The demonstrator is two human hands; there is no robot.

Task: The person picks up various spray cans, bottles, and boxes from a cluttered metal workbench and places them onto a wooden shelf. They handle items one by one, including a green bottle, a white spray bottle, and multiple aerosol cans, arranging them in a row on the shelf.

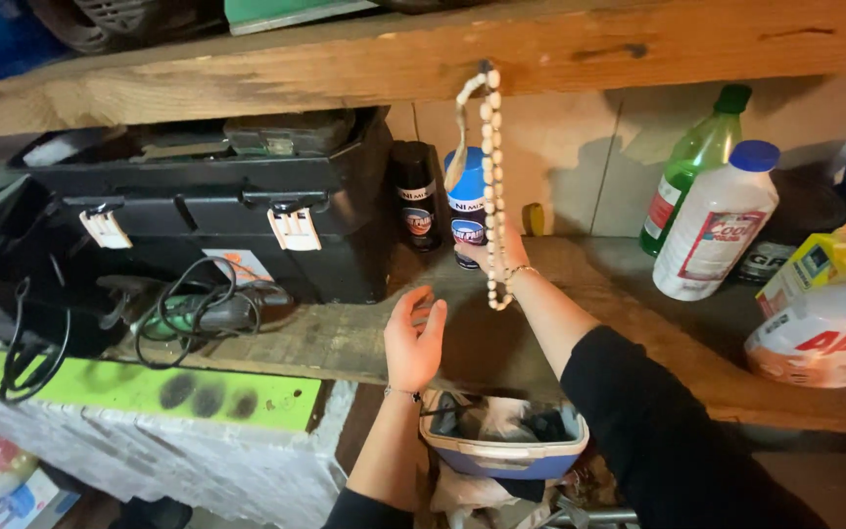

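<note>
My right hand [501,257] grips a blue and white spray can [465,201] near its base, holding it upright on the wooden shelf [345,338]. Beside that can stands a black spray can [416,196], just to its left. A string of pale beads [490,176] hangs from the upper wooden beam [364,59] in front of the blue can and my wrist. My left hand [413,338] hovers open, palm facing right, over the shelf's front edge, holding nothing.
A black toolbox [217,211] with white latches and a corded power tool [208,312] sit at the left. A green bottle [694,162], a white bottle [712,230] and cleaner bottles [824,328] stand at the right. Below the shelf is a blue tub [506,453] of rags.
</note>
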